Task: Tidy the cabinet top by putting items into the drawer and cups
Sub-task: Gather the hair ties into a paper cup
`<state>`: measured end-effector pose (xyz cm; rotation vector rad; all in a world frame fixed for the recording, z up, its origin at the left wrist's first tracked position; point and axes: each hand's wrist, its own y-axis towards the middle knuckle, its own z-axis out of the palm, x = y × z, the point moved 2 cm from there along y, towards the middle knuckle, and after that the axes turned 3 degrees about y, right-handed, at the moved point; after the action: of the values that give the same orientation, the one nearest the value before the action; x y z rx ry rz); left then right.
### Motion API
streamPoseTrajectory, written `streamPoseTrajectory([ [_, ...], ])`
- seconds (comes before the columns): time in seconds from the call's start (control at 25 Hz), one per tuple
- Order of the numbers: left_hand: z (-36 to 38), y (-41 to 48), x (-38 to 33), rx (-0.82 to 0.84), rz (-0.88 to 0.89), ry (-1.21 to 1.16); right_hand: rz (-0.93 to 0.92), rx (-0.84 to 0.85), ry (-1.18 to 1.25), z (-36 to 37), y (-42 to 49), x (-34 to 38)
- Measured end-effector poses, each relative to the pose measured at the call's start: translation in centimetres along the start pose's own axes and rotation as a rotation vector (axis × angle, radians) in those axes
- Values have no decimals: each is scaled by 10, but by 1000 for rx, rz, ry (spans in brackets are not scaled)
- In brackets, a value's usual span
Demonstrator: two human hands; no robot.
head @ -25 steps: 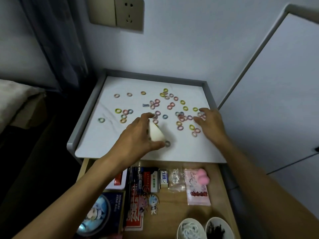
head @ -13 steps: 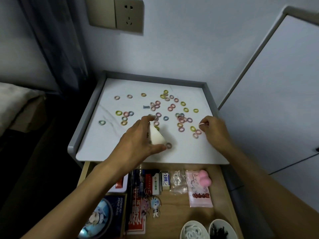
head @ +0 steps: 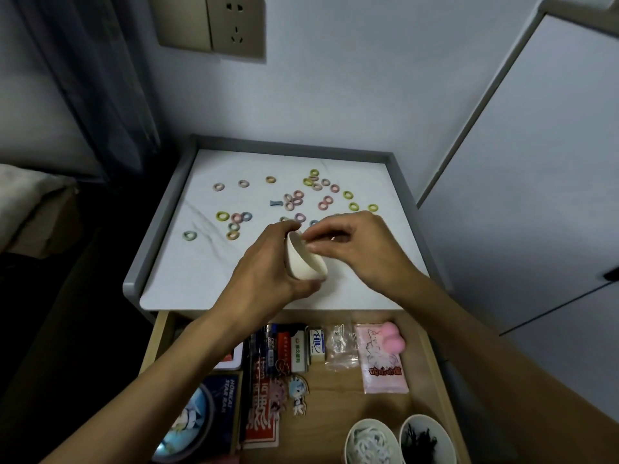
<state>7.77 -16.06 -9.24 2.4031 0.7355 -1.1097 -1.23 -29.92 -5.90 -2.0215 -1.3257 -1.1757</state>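
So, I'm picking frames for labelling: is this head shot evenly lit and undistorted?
Head view: dim overall, nearly black at lower left below the curtain; wide-angle splays the cabinet top's grey rim and tilts the door edge; scattered hair ties look sharp, no glare.

The fingertips [head: 311, 245] of the right hand [head: 361, 252] are at the mouth of the cream cup [head: 306, 264], and we cannot tell whether they pinch anything. We also do not see what lies inside the cream cup. Just behind it, this hand and the left hand [head: 268, 272] cover some of the coloured rings [head: 298, 195]. Well in front of the cream cup, the bottom edge cuts off the pale cup [head: 370, 421], the dark-filled cup [head: 422, 416] and the blue box [head: 221, 396]. The left forearm partly covers that box. We cannot identify what the two cups contain. The print on the pink packet [head: 382, 366] is too small to read.
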Motion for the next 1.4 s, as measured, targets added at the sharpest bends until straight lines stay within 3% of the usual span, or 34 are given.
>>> streamPoseTrajectory([
  [0.08, 0, 0, -2, -10, 6, -10, 73, -75, -39, -4, -3, -10],
  [0.28, 0, 0, -4, 24, -10, 30, 184, 68, 101, 4, -9, -24],
  [0.36, 0, -1, -4, 27, -24, 93, 168, -10, -36, -13, -4, -35],
  [0.44, 0, -1, -4, 22, -34, 104, 199, -153, -353, -37, 2, -58],
  [0.52, 0, -1, -3, 22, -37, 90, 295, -126, -550, -51, 3, -83],
  [0.64, -1, -2, -3, 39, -30, 86, 306, -56, -510, -45, 5, -104],
  [0.8, 0, -1, -4, 47, -19, 93, 199, -108, -493, -36, 10, -104],
  [1.04, 1, 1, -3, 53, -19, 104, 263, -74, -663, -29, 13, -99],
  [1.08, 1, 1, -2, 53, -21, 103, 278, -104, -589, -31, 14, -91],
  [1.16, 1, 0, -3, 56, -21, 102, 288, -176, -212, -36, 14, -67],
  [1.24, -1, 1, -4, 46, -26, 92, 192, -99, 77, -26, 11, -32],
  [1.4, 1, 2, -7, 63, 2, 68, 21, 223, 8, 10, 0, 0],
])
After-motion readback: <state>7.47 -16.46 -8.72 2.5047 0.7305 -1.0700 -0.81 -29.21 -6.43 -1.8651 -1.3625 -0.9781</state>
